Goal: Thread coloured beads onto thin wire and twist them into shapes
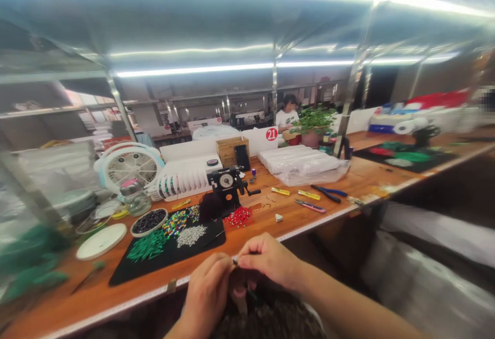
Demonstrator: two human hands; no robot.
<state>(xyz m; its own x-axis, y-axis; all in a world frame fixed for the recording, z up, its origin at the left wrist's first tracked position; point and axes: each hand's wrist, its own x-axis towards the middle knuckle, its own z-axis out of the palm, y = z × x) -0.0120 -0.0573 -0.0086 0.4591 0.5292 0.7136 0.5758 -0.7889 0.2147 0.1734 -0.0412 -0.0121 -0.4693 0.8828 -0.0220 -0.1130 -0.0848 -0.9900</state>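
Just in front of the table's edge, my left hand (pixel 209 287) and my right hand (pixel 273 259) meet fingertip to fingertip. Both are closed in a pinch. Between them a tiny pale and dark piece (pixel 234 260) shows, too small to name. Beyond the hands lies a black mat (pixel 166 261) bearing green stick-like pieces (pixel 147 246), small silver pieces (pixel 191 236) and multicoloured beads (pixel 176 224). A heap of red beads (pixel 238 217) sits at the foot of a black hand-cranked device with a dial (pixel 227 180).
A white bowl of black pieces (pixel 149 222), a round white lid (pixel 101 241) and a fan (pixel 131 166) stand left. To the right lie pliers (pixel 328 193), a pink cutter (pixel 310 205), yellow tubes (pixel 308 195) and plastic-wrapped rolls (pixel 299 161). Another person (pixel 286 115) sits far back.
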